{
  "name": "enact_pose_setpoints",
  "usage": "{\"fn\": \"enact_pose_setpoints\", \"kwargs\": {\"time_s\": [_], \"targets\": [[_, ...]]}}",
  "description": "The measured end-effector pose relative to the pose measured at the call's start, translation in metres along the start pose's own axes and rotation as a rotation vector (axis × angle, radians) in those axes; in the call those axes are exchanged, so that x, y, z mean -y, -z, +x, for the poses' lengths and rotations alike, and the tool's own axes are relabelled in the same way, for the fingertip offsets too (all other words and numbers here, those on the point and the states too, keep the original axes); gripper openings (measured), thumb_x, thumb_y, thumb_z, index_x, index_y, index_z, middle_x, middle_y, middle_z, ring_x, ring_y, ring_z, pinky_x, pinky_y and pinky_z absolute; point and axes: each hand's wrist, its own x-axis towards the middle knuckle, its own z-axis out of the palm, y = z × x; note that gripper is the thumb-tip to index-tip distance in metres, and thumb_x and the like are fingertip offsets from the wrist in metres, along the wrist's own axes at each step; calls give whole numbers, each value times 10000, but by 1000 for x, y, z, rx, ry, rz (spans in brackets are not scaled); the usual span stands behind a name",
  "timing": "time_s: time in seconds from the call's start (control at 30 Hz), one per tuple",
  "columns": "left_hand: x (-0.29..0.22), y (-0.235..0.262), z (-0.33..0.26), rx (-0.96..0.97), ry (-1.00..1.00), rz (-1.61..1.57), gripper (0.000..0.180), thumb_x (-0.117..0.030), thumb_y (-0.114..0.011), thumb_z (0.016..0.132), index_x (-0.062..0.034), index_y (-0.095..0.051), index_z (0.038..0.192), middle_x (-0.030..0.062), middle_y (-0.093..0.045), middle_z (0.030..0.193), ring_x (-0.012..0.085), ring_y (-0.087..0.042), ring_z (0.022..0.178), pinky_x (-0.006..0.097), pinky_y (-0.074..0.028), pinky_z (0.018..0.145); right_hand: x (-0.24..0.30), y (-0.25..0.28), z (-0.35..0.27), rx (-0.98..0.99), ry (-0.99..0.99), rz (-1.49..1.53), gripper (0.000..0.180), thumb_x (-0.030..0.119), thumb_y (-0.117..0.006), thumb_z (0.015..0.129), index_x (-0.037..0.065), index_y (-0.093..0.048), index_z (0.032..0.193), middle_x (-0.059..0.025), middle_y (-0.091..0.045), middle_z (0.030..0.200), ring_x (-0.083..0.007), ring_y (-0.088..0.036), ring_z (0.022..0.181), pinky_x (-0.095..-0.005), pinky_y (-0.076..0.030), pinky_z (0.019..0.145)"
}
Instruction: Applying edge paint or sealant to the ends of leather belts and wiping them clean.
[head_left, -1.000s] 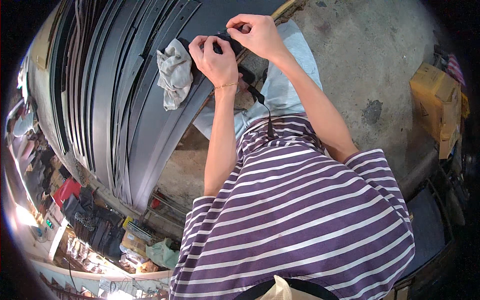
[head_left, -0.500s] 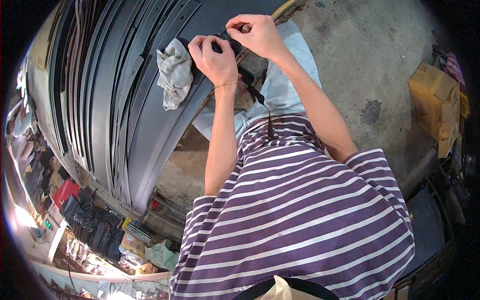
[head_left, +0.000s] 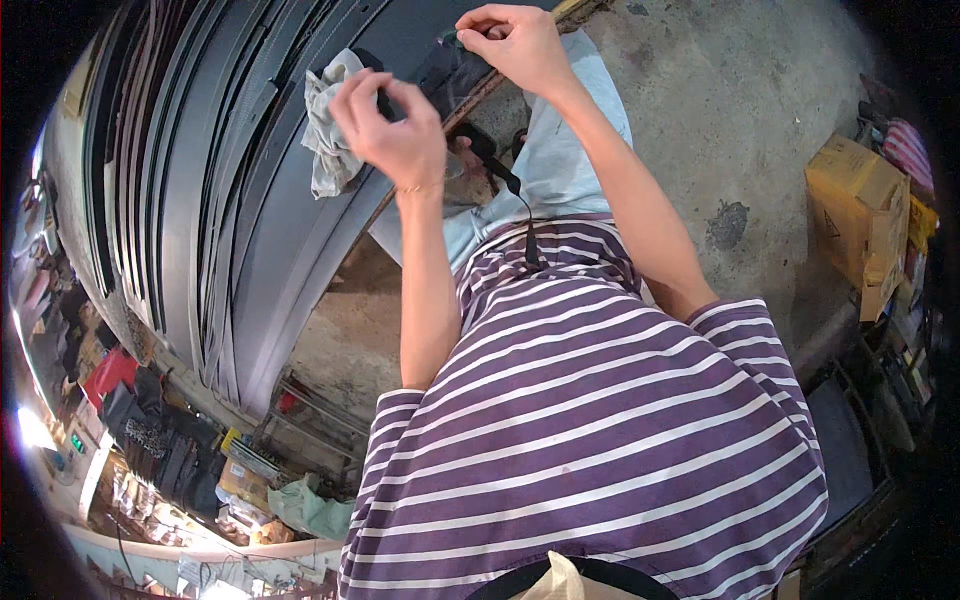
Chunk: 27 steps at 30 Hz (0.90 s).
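Long, flat, dark-grey strips of smooth, leather-like sheet (head_left: 185,210) fan out to the left of both hands and run in under the left hand, probably laid side by side to keep them flat. Crumpled pale-grey fabric cloth (head_left: 328,125) lies on them just beside the left hand (head_left: 395,135), perhaps kept within reach. That hand is blurred, its fingers curled; I cannot tell whether they grasp anything. Right hand (head_left: 525,50) bends thumb and forefinger toward a small, dark, greenish object (head_left: 449,40) at their tips, likely for fine control; whether they grasp it, I cannot tell.
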Motion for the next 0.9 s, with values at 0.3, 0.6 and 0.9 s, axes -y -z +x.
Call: {"fn": "enact_pose_setpoints", "kwargs": {"time_s": [0.3, 0.6, 0.9], "targets": [[71, 59, -18, 262, 92, 496, 365, -305, -680, 880, -76, -686, 1164, 160, -555, 1332, 358, -473, 1288, 503, -345, 1077, 0, -1, 2, -23, 70, -21, 113, 100, -730, 816, 1, -729, 869, -57, -685, 683, -71, -605, 621, -253, -484, 585], [77, 53, -26, 207, 61, 513, 374, -325, -656, 898, -87, -683, 1185, 156, -568, 1335, 355, -478, 1284, 499, -330, 1090, 0, -1, 0, 5, 25, -54, 111, 96, -735, 825, -8, -725, 862, -35, -689, 692, -61, -606, 630, -248, -487, 586], [79, 53, -26, 202, 59, 518, 380, -348, -643, 910, -92, -685, 1187, 155, -569, 1341, 354, -479, 1286, 502, -332, 1087, -7, -3, 1, -34, 81, -17, 118, 111, -743, 804, 2, -729, 848, -53, -691, 676, -69, -600, 613, -250, -486, 586]]}}
